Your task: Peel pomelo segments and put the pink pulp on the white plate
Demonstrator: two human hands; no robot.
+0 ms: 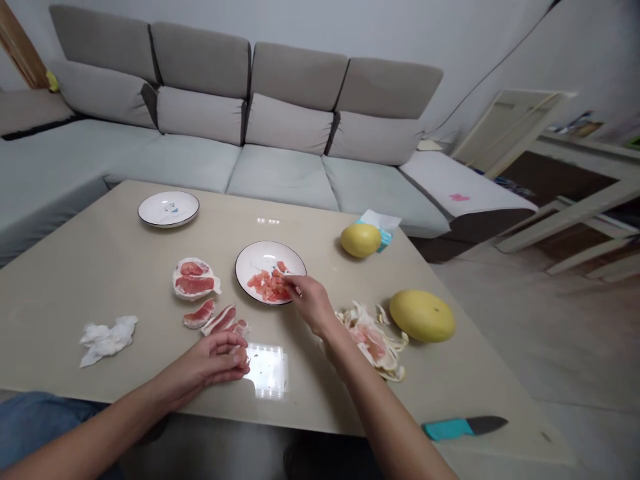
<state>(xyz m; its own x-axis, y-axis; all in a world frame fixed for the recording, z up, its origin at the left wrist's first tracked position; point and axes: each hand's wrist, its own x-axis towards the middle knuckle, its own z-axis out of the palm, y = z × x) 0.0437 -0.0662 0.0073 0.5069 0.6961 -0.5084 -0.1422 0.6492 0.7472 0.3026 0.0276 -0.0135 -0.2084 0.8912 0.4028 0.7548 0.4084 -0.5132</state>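
Pink pulp (241, 355) lies half-hidden in curled left hand (213, 365), right hand (311, 301) pinched, contents unclear.

A home living room: a grey sectional sofa (280, 127) behind a beige coffee table (90, 340).

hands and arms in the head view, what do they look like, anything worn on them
The left forearm and right forearm are bare and slim, with no sleeve in view. The left hand and right hand show no glove, ring or watch. Blue denim shows at the lower left.
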